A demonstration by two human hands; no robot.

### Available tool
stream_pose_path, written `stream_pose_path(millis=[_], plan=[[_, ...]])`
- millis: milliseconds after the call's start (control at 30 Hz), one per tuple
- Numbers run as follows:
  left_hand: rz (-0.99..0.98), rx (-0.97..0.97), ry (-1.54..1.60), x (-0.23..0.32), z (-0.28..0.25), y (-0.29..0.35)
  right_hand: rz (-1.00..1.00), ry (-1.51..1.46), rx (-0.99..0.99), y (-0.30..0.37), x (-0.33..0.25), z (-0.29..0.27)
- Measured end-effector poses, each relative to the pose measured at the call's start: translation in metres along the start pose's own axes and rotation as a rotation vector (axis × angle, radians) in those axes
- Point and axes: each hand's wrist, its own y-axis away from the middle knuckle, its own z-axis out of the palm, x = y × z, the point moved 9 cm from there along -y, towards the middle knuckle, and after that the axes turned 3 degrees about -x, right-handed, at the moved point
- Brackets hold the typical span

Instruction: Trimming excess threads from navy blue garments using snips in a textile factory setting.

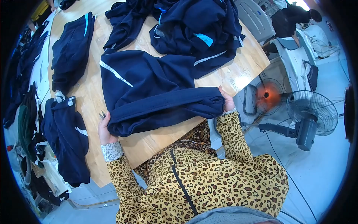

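Note:
A navy garment (149, 76) with a white stripe lies across the near part of the table, its wide banded edge (167, 100) turned toward me. My left hand (105, 130) is closed on the left end of that band, fingers mostly hidden behind the cloth. A small pointed metal tip (101, 115) sticks out by the left thumb; its tool kind is not clear. At the band's right end, my right hand (227, 100) grips the cloth, thumb on top. Between both hands the band is stretched nearly straight.
On the wooden table (89, 123) lie a heap of navy garments (197, 26) at the back, a folded one (72, 48) at left and another (67, 138) over the left edge. Standing fans (311, 115) and a grey chair (255, 18) are at right. Another person (294, 18) sits far right.

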Motion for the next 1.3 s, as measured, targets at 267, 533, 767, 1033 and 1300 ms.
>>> stream_pose_path(millis=[267,533,767,1033,1300], plan=[[-0.052,0.005,0.023,-0.009,0.012,0.002,0.012,0.095,0.089,-0.004,0.004,-0.020],[-0.079,-0.013,0.062,-0.013,0.013,0.004,0.056,0.107,0.069,-0.008,0.012,-0.020],[-0.174,-0.110,0.150,-0.028,0.031,-0.008,0.197,-0.144,-0.156,-0.024,0.040,-0.013],[0.000,0.024,-0.136,-0.017,0.026,-0.002,-0.138,0.904,0.242,-0.023,-0.001,-0.025],[0.037,0.028,-0.249,-0.015,0.017,-0.001,-0.563,1.831,-0.255,-0.007,0.030,0.171]])
